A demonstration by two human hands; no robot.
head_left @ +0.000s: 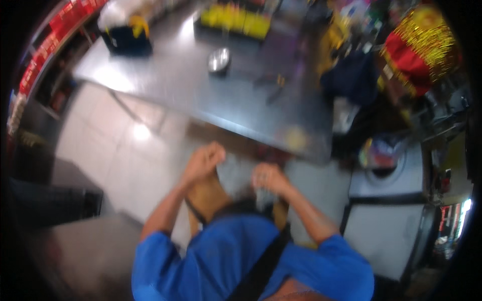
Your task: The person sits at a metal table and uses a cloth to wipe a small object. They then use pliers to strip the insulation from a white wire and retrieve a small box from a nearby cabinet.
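Observation:
My left hand [206,159] is held in front of my body, just short of the metal table's [165,95] near edge, with its fingers curled together. To its right, at about the same height, my right hand [271,179] is closed too, its fingertips pointing inward. A gap separates the two hands. Blur covers both, and whatever their fingers pinch is too small or smeared to name. A faint pale, see-through patch [263,198] hangs below the right hand; its kind cannot be told.
On the table are a round shiny metal container [219,60], a dark plier-like tool [275,89], a yellow case [236,21] and a dark bag [128,41]. Dark blue cloth [351,78] lies at the right. A white appliance [386,175] stands right; a brown box [221,139] sits under the table.

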